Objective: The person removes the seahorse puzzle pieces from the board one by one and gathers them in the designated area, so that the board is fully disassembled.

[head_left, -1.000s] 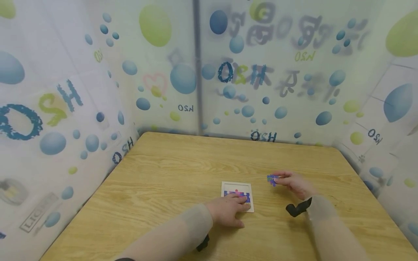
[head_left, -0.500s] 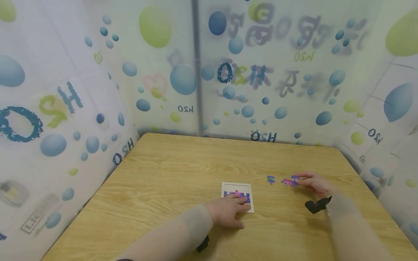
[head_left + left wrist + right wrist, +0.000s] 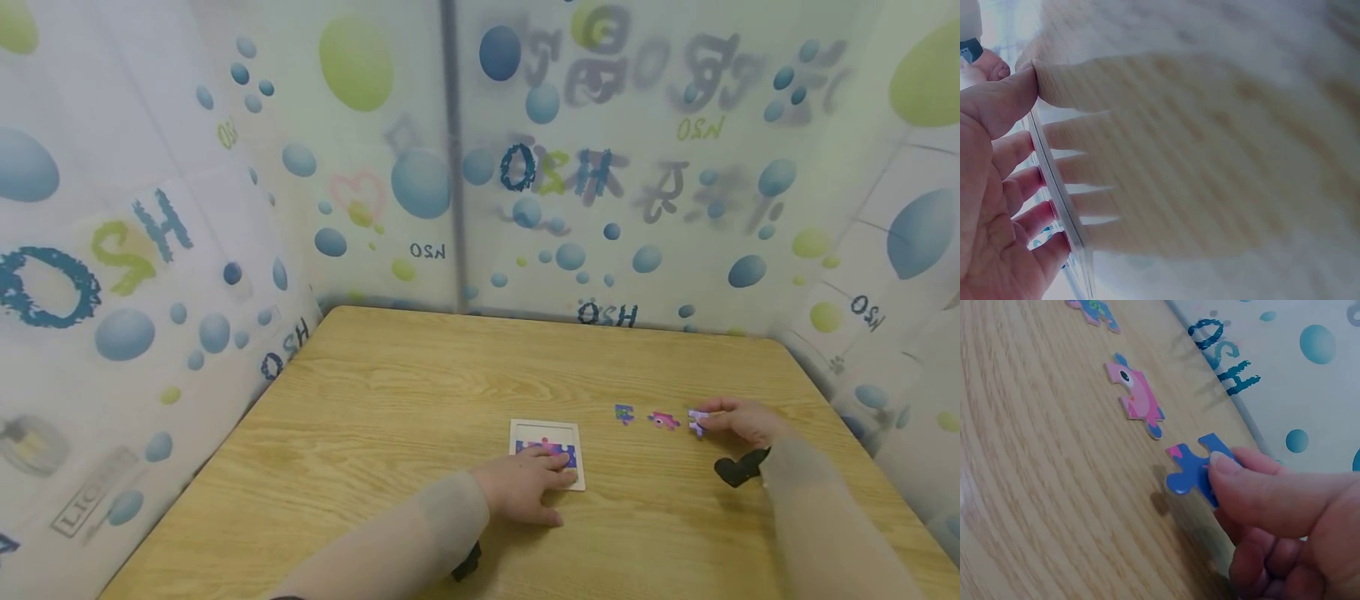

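My left hand (image 3: 525, 485) rests with fingers spread on the square white puzzle tray (image 3: 522, 427), thumb on the table beside it. Joined blue and pink pieces (image 3: 553, 448) show in the tray, partly covered by the fingers. In the left wrist view, the fingertips of my left hand (image 3: 1007, 181) press along the tray. My right hand (image 3: 746, 421) pinches a blue puzzle piece (image 3: 1196, 470) with a pink corner between thumb and fingers, tilted up from the table. A pink puzzle piece (image 3: 1138, 394) with an eye lies just left of it, and a blue-green puzzle piece (image 3: 623, 413) lies farther left.
The wooden table (image 3: 405, 375) reaches back to a pale curtain (image 3: 360, 250) printed with bubbles and letters, which also encloses both sides. A black strap (image 3: 741, 468) hangs at the right wrist.
My right hand has moved right. The blue-green and pink pieces, bunched at its fingers earlier, now lie apart in a row, and it keeps the blue piece. The left hand has stayed put.
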Motion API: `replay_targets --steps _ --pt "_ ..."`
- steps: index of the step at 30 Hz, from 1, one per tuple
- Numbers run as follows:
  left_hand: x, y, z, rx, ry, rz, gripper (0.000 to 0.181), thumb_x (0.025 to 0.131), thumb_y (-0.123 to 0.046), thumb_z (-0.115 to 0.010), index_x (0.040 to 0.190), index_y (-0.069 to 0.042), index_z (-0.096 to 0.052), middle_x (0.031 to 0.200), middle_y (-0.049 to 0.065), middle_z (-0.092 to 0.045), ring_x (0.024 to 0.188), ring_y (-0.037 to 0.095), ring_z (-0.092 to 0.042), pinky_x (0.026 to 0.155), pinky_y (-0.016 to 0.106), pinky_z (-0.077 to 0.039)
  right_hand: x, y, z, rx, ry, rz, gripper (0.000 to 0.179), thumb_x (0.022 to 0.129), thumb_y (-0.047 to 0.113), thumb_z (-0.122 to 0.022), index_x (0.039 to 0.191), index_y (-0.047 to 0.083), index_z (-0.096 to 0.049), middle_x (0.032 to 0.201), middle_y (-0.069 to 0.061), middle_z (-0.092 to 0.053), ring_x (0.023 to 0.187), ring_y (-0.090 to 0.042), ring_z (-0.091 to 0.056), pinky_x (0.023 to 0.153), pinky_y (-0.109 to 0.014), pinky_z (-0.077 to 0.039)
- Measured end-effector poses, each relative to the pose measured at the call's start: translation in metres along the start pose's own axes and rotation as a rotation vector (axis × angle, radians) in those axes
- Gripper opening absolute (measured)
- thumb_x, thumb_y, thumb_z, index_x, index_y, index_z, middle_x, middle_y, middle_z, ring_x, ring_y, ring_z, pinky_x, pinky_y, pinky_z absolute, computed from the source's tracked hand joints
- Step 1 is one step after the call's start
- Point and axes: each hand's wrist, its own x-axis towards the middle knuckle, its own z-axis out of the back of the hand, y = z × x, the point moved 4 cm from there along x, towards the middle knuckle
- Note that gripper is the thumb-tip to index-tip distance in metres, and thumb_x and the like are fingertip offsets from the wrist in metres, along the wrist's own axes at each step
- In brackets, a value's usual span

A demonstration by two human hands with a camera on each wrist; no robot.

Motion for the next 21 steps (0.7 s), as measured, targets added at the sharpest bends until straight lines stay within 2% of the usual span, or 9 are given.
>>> replay_targets --steps 3,6,11,13,16,19,21 --pt "0.0 0.0003 -0.0001 -0.01 -0.001 0.002 0.066 0.091 -0.053 -0.058 0.149 -0.029 -0.037 0.157 -0.005 -0.026 0.145 0.02 -0.017 0.116 0.032 -0.019 0.0011 0.0005 -0.0008 -0.051 -0.012 0.01 0.031 0.091 0.011 -0.066 0.114 -0.01 -0.062 0.094 0.001 -0.067 0.086 -0.012 -0.053 0.076 -0.027 -0.04" --pt "-0.0004 0.0004 0.0001 -0.012 -0.005 0.004 0.066 0.091 -0.053 -0.058 0.148 -0.029 -0.038 0.157 -0.005 -0.026 0.145 0.02 -0.018 0.116 0.032 -0.02 0.0018 0.0025 -0.0011 -0.136 -0.034 0.025 0.036 0.091 0.013 -0.066 0.116 -0.012 -0.059 0.098 -0.003 -0.067 0.088 -0.013 -0.052 0.077 -0.028 -0.039" --pt "-0.0015 -0.0003 0.0009 -0.008 -0.01 0.005 0.066 0.09 -0.053 -0.059 0.148 -0.029 -0.039 0.156 -0.005 -0.027 0.145 0.019 -0.018 0.115 0.031 -0.021 0.0033 0.0032 -0.0004 -0.226 -0.081 0.009 0.038 0.091 0.016 -0.066 0.117 -0.011 -0.059 0.107 -0.014 -0.063 0.099 -0.025 -0.049 0.083 -0.035 -0.035" --pt "-0.0019 -0.0006 0.0012 -0.013 -0.008 0.006 0.065 0.09 -0.052 -0.059 0.148 -0.029 -0.039 0.156 -0.005 -0.027 0.145 0.019 -0.018 0.115 0.031 -0.021 0.004 0.0025 -0.0003 -0.233 -0.087 -0.002 0.036 0.091 0.015 -0.066 0.116 -0.011 -0.06 0.105 -0.013 -0.064 0.1 -0.026 -0.05 0.083 -0.036 -0.035" --pt "-0.0023 -0.0009 0.0015 -0.02 -0.007 0.009 0.065 0.09 -0.052 -0.06 0.148 -0.029 -0.039 0.156 -0.005 -0.028 0.145 0.019 -0.019 0.115 0.031 -0.021 0.0046 0.0017 -0.0008 -0.237 -0.087 -0.002 0.035 0.091 0.013 -0.066 0.115 -0.011 -0.061 0.1 -0.008 -0.068 0.095 -0.021 -0.053 0.083 -0.036 -0.037" --pt "-0.0026 -0.001 0.0018 -0.024 -0.007 0.011 0.065 0.09 -0.051 -0.06 0.148 -0.03 -0.039 0.156 -0.005 -0.028 0.145 0.019 -0.018 0.115 0.032 -0.021 0.0046 0.0003 -0.0013 -0.217 -0.095 -0.007 0.034 0.09 0.013 -0.068 0.114 -0.01 -0.062 0.098 -0.007 -0.069 0.092 -0.017 -0.054 0.081 -0.034 -0.038" --pt "-0.0027 -0.0013 0.0023 -0.022 -0.007 0.011 0.065 0.09 -0.051 -0.06 0.148 -0.03 -0.039 0.156 -0.005 -0.028 0.145 0.019 -0.018 0.116 0.031 -0.021 0.0045 -0.0009 -0.0011 -0.19 -0.1 -0.011 0.033 0.088 0.015 -0.07 0.11 -0.009 -0.063 0.098 -0.008 -0.068 0.091 -0.018 -0.053 0.08 -0.033 -0.038"
